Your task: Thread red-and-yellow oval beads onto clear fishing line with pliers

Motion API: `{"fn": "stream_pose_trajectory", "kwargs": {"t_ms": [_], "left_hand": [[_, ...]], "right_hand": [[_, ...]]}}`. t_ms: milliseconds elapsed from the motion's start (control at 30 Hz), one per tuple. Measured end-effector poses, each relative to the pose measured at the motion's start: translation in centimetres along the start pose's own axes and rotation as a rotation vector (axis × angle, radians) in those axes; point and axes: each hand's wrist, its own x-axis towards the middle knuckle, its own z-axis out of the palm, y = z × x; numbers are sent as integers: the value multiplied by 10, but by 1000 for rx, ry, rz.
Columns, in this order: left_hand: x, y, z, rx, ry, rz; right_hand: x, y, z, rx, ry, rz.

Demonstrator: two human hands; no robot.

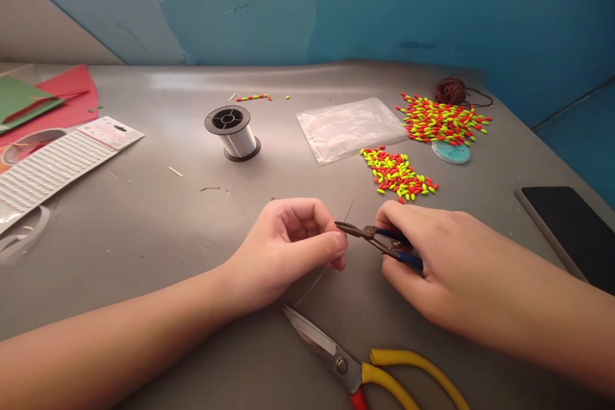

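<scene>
Between thumb and fingers, my left hand [293,243] pinches a thin clear line [314,283], whose short end sticks up past the fingertips. My right hand [432,262] is closed around the blue handles of small pliers [372,235]. The plier jaws touch or nearly touch the line beside my left fingertips. Below the hands lie large scissors [331,349] with yellow and red handles, their blades pointing up and left. Red and yellow-green beads [398,174] form a pile just beyond my right hand. A spool of clear line [237,134] stands behind my left hand.
A clear plastic bag [353,128], a larger bead pile [442,120], a teal disc [451,152] and brown yarn [450,90] lie toward the back right. A phone [571,224] rests at right. On the left are a white bead card [72,163] and coloured paper [72,99].
</scene>
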Motion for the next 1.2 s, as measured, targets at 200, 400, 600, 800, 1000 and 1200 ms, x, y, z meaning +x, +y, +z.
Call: {"fn": "stream_pose_trajectory", "kwargs": {"t_ms": [200,400,600,800,1000,1200], "left_hand": [[-3,4,0,44,-44,-15],[4,9,-4,203,318,171],[25,24,-16,800,484,328],[69,28,-22,1334,8,617],[114,23,7,1440,-322,689],[122,18,11,1465,-348,674]], "right_hand": [[4,-4,2,-87,-75,48],[9,-4,0,-74,-178,17],[11,6,-1,-173,-258,-219],[13,9,-4,-188,-304,-324],[11,9,-3,-177,-263,-359],[13,9,-6,-180,-261,-397]]}}
